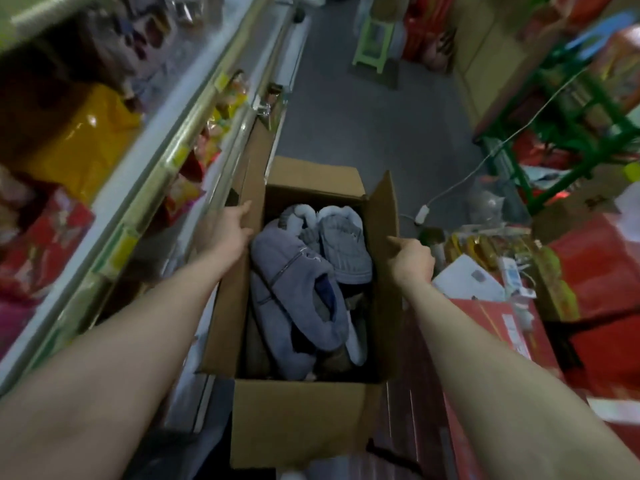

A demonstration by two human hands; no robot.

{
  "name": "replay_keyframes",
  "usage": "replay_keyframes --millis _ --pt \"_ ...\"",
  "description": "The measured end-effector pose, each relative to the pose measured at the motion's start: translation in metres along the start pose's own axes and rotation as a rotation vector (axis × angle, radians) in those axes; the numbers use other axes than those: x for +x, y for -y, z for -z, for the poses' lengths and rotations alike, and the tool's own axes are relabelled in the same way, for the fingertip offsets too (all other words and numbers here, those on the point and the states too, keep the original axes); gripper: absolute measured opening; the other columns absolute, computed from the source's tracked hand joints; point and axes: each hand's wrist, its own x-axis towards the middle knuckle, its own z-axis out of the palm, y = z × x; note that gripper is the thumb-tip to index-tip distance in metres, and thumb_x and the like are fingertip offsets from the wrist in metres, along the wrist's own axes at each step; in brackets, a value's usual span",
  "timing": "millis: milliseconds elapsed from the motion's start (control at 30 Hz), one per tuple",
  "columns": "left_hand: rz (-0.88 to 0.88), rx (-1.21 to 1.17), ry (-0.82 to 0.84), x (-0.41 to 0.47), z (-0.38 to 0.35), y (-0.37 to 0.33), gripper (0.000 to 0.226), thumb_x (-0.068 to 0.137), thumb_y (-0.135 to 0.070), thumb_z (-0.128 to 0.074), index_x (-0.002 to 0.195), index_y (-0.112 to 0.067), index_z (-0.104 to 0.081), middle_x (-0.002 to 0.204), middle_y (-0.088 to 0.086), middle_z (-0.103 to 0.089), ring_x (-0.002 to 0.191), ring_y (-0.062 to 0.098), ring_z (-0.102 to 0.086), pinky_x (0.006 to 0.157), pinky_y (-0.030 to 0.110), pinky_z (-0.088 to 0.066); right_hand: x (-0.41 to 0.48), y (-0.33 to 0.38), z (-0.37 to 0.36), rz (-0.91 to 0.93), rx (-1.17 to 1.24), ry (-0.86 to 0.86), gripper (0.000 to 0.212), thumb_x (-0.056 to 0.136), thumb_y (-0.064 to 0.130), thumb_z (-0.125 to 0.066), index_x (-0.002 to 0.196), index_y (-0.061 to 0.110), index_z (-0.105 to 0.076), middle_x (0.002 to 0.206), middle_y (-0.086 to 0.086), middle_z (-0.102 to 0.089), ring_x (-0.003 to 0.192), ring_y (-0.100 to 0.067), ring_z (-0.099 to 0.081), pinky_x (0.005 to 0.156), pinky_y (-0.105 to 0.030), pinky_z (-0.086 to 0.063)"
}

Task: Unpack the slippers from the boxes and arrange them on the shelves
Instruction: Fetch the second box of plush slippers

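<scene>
From the head view, the cardboard box point(304, 420) stands open in the aisle in front of you, flaps up. The slippers point(298, 289) are all inside it: a plush blue-grey one lies on top near the middle, and a paler grey pair sits just behind it toward the far end. None has reached the shelves point(156, 174) that run along your left.

Your left hand point(235, 230) grips the left flap, thumb over its top edge and fingers hidden behind the cardboard. Your right hand point(412, 259) is curled round the right flap from outside, with one digit pressed to the inner edge. Both hands hold cardboard, not footwear. Whether the box rests on the floor point(363, 116) or hangs from your grip I cannot tell.

I judge the step in hand to be positioning the box. Settle it close beside the shelves and fold both side flaps fully outward so they do not spring back over the opening. Keep it clear of the red cartons point(588, 278) at right. Then free one hand and take the top slipper first, since it lies loose over the others and could drag its neighbours.
</scene>
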Motion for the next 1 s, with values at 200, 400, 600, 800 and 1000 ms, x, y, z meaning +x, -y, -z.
replay_keyframes --millis 200,400,600,800,1000 --pt "-0.072 0.023 0.015 0.174 -0.011 -0.062 0.058 0.089 -0.026 -0.07 0.142 -0.037 -0.047 0.129 0.012 -0.063 0.114 0.034 -0.059 0.089 0.034 -0.046 0.146 0.066 -0.001 -0.038 0.04 -0.058 0.046 0.092 0.004 -0.061 0.132 0.026 -0.064 0.123 -0.009 -0.068 0.111 -0.028 -0.065 0.094 -0.039 -0.054" --pt "-0.085 -0.009 0.065 0.336 -0.017 -0.129 0.061 0.088 -0.027 -0.071 0.142 -0.037 -0.047 0.131 0.012 -0.061 0.116 0.035 -0.058 0.092 0.035 -0.046 0.299 0.123 0.012 -0.077 0.003 -0.109 0.051 0.091 0.004 -0.058 0.133 0.033 -0.061 0.132 -0.013 -0.062 0.125 -0.031 -0.054 0.102 -0.039 -0.048" --pt "-0.093 -0.16 0.125 0.495 -0.048 -0.216 0.061 0.09 -0.013 -0.068 0.146 -0.023 -0.045 0.144 0.014 -0.05 0.129 0.032 -0.048 0.104 0.033 -0.035 0.483 0.172 0.019 -0.088 0.034 -0.109 0.049 0.089 0.005 -0.058 0.13 0.031 -0.064 0.122 -0.009 -0.068 0.108 -0.032 -0.064 0.094 -0.047 -0.055" --pt "-0.039 0.011 0.023 0.657 -0.076 -0.283 0.062 0.087 -0.033 -0.072 0.142 -0.039 -0.046 0.135 0.011 -0.059 0.115 0.034 -0.059 0.089 0.036 -0.048 0.665 0.236 0.032 -0.026 0.018 -0.094 0.048 0.092 0.004 -0.053 0.132 0.028 -0.063 0.125 -0.011 -0.065 0.112 -0.034 -0.061 0.098 -0.042 -0.053" --pt "-0.027 -0.012 0.036 0.833 -0.102 -0.346 0.063 0.085 -0.03 -0.074 0.142 -0.036 -0.047 0.135 0.009 -0.06 0.118 0.032 -0.058 0.095 0.04 -0.05 0.843 0.309 0.036 -0.011 -0.007 -0.082 0.052 0.091 0.0 -0.052 0.134 0.029 -0.062 0.127 -0.012 -0.064 0.115 -0.033 -0.059 0.099 -0.042 -0.052"
